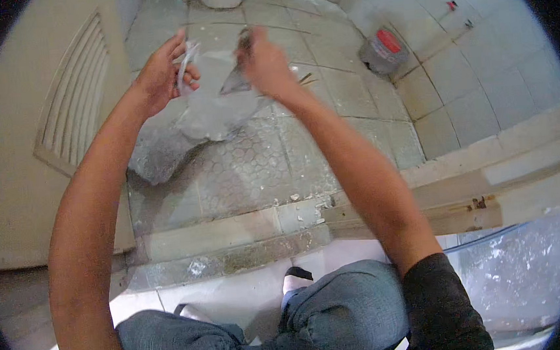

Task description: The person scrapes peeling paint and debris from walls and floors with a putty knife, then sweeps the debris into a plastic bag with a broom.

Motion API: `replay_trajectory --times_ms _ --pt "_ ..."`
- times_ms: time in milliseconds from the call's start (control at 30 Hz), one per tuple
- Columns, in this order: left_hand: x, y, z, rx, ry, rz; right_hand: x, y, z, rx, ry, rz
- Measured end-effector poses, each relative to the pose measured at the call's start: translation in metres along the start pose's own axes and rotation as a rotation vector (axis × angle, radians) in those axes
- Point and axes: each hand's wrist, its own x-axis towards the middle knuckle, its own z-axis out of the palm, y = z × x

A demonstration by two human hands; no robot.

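A whitish, see-through plastic bag (213, 118) slumps on the tiled floor, its greyish lower part (160, 155) bulging toward the door. My left hand (162, 79) pinches the bag's crumpled upper edge between thumb and fingers. To the right, over the bag's opening, my right hand (267, 64) is closed round the dark handle of a small trowel (236, 81). Its grey, pointed blade tilts down and leftward. Motion blurs that hand and the tool. What the bag contains is hard to make out.
A louvred door (79, 85) stands at the left. A grey bucket (383, 53) with a red patch sits by the right tiled wall (467, 91). A chipped, raised threshold (232, 241) runs in front of my knees. Thin sticks (307, 79) lie beyond my right wrist.
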Motion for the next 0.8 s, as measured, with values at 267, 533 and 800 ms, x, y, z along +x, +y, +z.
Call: replay_trajectory --times_ms 267,533,800 --pt "-0.005 0.004 -0.005 0.241 0.095 -0.047 -0.013 0.023 -0.066 0.06 0.547 -0.009" --pt "0.008 -0.012 -0.029 0.22 -0.061 0.006 -0.125 0.145 -0.07 -0.148 -0.181 0.504" --pt "-0.001 -0.002 -0.007 0.195 0.099 -0.092 -0.217 0.172 -0.023 -0.286 -0.704 0.608"
